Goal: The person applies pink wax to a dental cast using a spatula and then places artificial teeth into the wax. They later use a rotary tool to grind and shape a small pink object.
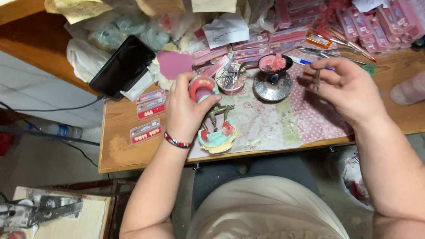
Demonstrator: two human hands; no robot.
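Observation:
My left hand [185,110] grips a dental cast with a red wax rim [202,86], held up above the wooden desk [116,146]. Below it, at the desk's front edge, stands a metal articulator holding a teal and cream cast with pink wax [217,135]. My right hand [347,88] pinches a thin metal instrument [318,79], held upright, next to a small dish of pink wax [274,63] on a round metal stand [272,86].
A small bowl of metal burs [231,80] sits beside the stand. Cards of artificial teeth [147,118] lie at the left, a dark phone [123,66] leans behind them. Pink boxes [283,42] and plastic bags crowd the back. A patterned mat [283,119] covers the desk.

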